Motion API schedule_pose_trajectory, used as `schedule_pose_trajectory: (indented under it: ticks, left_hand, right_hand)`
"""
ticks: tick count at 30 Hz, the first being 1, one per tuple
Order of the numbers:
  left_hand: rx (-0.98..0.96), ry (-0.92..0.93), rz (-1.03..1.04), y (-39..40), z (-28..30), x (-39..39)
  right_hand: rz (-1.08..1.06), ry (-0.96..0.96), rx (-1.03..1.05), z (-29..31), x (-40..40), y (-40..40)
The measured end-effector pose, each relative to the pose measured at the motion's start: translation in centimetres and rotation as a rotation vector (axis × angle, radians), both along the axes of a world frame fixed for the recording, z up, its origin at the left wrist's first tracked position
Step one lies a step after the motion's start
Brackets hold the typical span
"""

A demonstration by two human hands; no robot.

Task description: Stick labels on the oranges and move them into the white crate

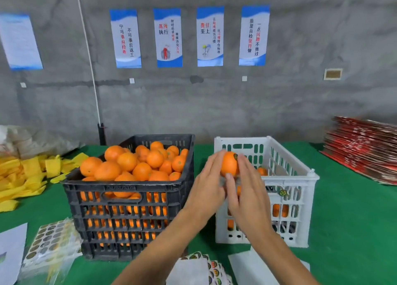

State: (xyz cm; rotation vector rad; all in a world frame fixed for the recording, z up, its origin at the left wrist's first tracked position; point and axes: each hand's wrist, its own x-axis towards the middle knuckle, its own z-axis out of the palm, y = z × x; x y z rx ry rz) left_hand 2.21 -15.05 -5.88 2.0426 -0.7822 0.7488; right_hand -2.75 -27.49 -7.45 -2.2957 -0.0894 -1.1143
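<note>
I hold one orange (228, 164) between both hands above the near left corner of the white crate (309, 177). A round dark label (235, 156) sits on its upper right side. My left hand (205, 185) cups the orange from the left, its fingers curving round it. My right hand (250, 192) lies against the right side with straight fingers near the label and its thumb under the fruit. The black crate (129, 190) to the left is heaped with oranges (129, 162). A few oranges (262, 171) lie in the white crate.
Sticker sheets lie near the front edge (212, 267) and at the front left (48, 241) on the green table (348, 220). Yellow foam nets (25, 175) are piled at the left, and a stack of red flat cartons (365, 149) stands at the right. A grey wall rises behind.
</note>
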Motion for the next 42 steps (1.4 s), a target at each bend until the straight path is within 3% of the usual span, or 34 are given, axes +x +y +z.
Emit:
schedule_pose_trajectory:
  ticks: [3,5,7,11,14,17,22,28,31,33,37,42]
  left_hand:
    - [0.121,0.111,-0.009,-2.8,3.5,2.3]
    - [0.322,0.099,0.065,-3.3,4.8,3.4]
    - [0.520,0.048,0.187,-2.2,5.8,3.8]
    - [0.593,0.080,0.508,4.5,6.9,4.4]
    - [0.616,0.381,0.926,12.1,7.1,5.3]
    - [0.532,0.643,1.112,18.9,6.9,5.5]
    - [0.483,0.422,1.003,22.3,6.3,4.9]
    - [-0.017,-0.181,0.492,17.7,4.1,-0.8]
    - [-0.005,-0.376,0.246,13.9,0.4,-3.7]
    - [0.083,-0.447,0.197,12.0,-2.1,-4.8]
    - [0.111,-0.260,0.149,10.3,-6.7,-6.0]
    - [0.051,0.362,0.077,9.0,-13.6,-6.5]
  right_hand:
    - [-0.098,0.063,-0.029,2.6,2.4,-1.2]
    - [-0.134,0.119,-0.085,2.9,3.0,-1.4]
    - [-0.093,0.141,-0.124,2.3,3.0,-1.0]
    - [0.085,0.117,-0.132,0.0,2.2,1.3]
    - [0.178,0.154,-0.151,-1.5,1.8,3.7]
    - [0.227,0.173,-0.175,-2.8,1.8,5.9]
    - [0.276,0.209,-0.166,-4.4,2.0,7.3]
    - [0.353,0.174,-0.082,-4.9,0.5,7.9]
    - [0.408,0.120,-0.033,-5.0,-1.0,7.8]
    - [0.455,0.083,0.028,-5.8,-2.0,7.4]
    - [0.402,0.218,0.040,-9.2,-3.6,5.5]
    - [0.358,0.469,-0.107,-13.3,-5.0,3.7]
